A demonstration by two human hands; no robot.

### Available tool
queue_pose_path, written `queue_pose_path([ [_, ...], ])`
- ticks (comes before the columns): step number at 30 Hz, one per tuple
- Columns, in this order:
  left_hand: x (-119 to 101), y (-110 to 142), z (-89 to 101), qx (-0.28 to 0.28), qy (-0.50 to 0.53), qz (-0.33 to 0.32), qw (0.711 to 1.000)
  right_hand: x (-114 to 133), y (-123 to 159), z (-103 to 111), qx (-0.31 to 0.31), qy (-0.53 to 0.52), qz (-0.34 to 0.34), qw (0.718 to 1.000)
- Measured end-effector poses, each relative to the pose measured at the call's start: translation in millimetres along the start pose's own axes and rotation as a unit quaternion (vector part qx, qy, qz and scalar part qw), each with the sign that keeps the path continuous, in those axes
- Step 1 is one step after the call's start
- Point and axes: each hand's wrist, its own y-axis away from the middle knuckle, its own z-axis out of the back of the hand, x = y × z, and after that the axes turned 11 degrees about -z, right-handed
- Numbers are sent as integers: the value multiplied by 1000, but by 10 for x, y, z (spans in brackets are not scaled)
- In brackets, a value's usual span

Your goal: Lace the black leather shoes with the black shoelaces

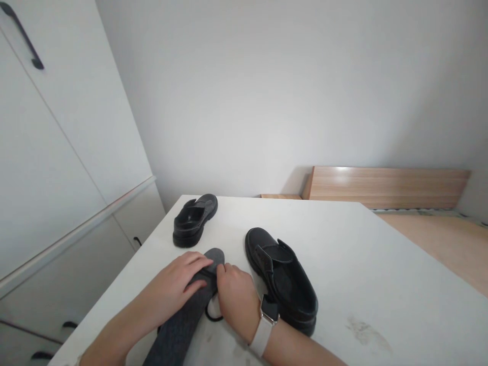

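A long dark grey item (173,335), cloth-like with a rounded far end, lies on the white table, running from the near edge toward the middle. I cannot tell its exact kind. My left hand (181,279) lies over its upper part, thumb and fingers on either side. On the right side of the same part, my right hand (236,292) has its fingers curled in a pinch; the fingertips are partly hidden. A black cord loop (214,318) hangs out beside the item. Just right of my right hand stands a black shoe (257,239), its strap loose and upright.
Another black shoe (186,238) stands at the table's (335,234) far left. White cabinets (57,152) with dark handles line the left side. Behind to the right are a wooden headboard (381,183) and a bed surface (438,239). A smudge marks the tabletop at right.
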Motion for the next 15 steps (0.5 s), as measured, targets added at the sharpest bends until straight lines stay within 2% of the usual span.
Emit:
queue_pose_path([
  [3,31,-58,-104,8,-7,-9,1000,-43,4,22,-72,-45,11,996],
  [5,3,-94,-61,-8,25,-15,1000,-98,75,101,-120,-130,20,984],
  [10,-109,-98,315,-23,171,-4,985,-303,407,481,-111,-387,50,914],
  [12,-105,-84,439,-33,205,4,978,-407,533,641,-136,-428,53,892],
  [15,-69,-71,526,-74,267,30,960,-582,644,820,-186,-467,53,863],
])
